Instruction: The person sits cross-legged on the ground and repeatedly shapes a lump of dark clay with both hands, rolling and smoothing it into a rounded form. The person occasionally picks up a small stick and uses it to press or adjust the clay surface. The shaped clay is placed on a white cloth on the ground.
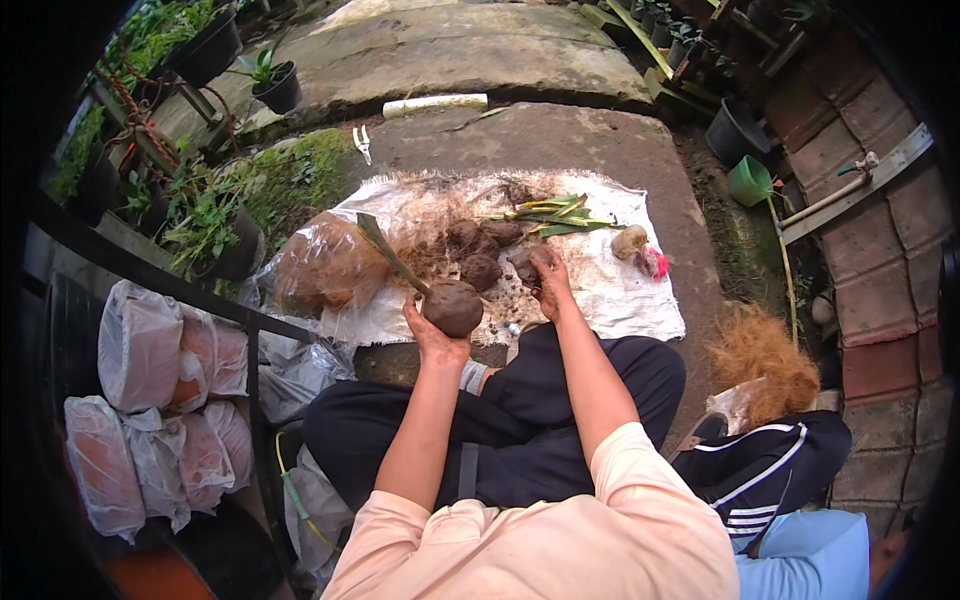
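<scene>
My left hand (435,336) cups a round ball of dark mud or soil (453,308) from below. A long green leaf stem (391,255) sticks out of that ball towards the upper left. My right hand (553,283) is closed around a smaller lump of soil (527,267), partly hidden by the fingers. Between and beyond the two hands, several dark soil clods (480,271) lie on a soiled white woven sheet (630,300). Cut green and yellow leaves (562,215) rest just past my right hand.
A clear plastic bag of brown fibre (330,262) lies left on the sheet. Pruning shears (362,144) lie beyond it. A pale lump (628,241) and pink string (652,262) sit right. Loose fibre (772,360) and another person's leg (772,465) are at right; a black rail (150,262) crosses left.
</scene>
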A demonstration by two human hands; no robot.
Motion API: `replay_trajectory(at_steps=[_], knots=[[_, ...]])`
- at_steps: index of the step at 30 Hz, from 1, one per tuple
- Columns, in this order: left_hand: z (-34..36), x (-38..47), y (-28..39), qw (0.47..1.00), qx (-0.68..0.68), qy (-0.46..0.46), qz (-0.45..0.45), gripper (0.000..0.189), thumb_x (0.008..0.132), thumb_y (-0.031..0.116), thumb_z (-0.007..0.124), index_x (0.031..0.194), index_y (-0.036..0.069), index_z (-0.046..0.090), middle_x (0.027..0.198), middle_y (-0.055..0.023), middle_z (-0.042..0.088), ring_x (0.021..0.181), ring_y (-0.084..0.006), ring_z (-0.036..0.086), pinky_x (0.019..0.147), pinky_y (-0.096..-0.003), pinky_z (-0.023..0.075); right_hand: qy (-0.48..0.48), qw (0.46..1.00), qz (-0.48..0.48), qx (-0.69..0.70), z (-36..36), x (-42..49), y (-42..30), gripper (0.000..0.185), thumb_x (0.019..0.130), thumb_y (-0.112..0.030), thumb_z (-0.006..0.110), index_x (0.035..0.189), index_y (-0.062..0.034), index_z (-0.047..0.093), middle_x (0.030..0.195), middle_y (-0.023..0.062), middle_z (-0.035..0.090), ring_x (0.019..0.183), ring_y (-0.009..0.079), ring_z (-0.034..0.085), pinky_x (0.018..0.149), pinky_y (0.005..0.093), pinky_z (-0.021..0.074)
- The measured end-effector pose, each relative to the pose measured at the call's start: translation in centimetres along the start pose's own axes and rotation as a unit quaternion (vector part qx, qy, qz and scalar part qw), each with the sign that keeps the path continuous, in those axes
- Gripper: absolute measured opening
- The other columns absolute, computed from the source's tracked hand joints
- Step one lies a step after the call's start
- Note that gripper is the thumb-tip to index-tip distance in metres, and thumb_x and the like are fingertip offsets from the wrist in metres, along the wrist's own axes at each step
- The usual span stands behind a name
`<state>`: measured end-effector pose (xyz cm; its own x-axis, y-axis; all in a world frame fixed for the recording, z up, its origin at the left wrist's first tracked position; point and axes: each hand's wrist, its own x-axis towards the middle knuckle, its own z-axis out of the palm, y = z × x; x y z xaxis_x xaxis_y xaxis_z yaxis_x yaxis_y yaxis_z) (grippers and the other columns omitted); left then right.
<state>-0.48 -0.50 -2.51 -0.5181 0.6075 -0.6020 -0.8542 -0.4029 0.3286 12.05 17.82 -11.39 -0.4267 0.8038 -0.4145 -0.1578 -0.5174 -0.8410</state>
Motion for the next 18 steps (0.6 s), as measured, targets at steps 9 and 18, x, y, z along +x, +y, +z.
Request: replay_trajectory(at_steps=[9, 18], knots=[[1.4, -0.9, 0.3, 1.0, -0.009, 0.027, 0.012, 0.063, 0.092, 0.061, 0.042, 0.129, 0.012, 0.053, 0.128, -0.0089, 0.057, 0.119, -0.0274, 0.056, 0.099, -0.0468, 0.046, -0.043, 0.997, 0.03, 0.056, 0.3, 0.0, -0.2, 0.05, 0.095, -0.022, 0.065, 0.138, -0.0139, 0.04, 0.125, 0.0082, 0.059, 0.11, 0.0258, 0.061, 0.079, 0.0473, 0.0578], [2.7, -1.4, 1.7, 0.995, -0.04, 0.075, 0.042, 0.06, 0.09, 0.058, 0.042, 0.124, 0.011, 0.058, 0.123, -0.0067, 0.061, 0.114, -0.0257, 0.059, 0.095, -0.0449, 0.0487, 0.044, 0.993, 0.083, -0.065, -0.1, 0.9, 1.0, 0.063, 0.095, -0.024, 0.064, 0.147, -0.0131, 0.03, 0.123, 0.0145, 0.056, 0.096, 0.0276, 0.065, 0.073, 0.0426, 0.0616]])
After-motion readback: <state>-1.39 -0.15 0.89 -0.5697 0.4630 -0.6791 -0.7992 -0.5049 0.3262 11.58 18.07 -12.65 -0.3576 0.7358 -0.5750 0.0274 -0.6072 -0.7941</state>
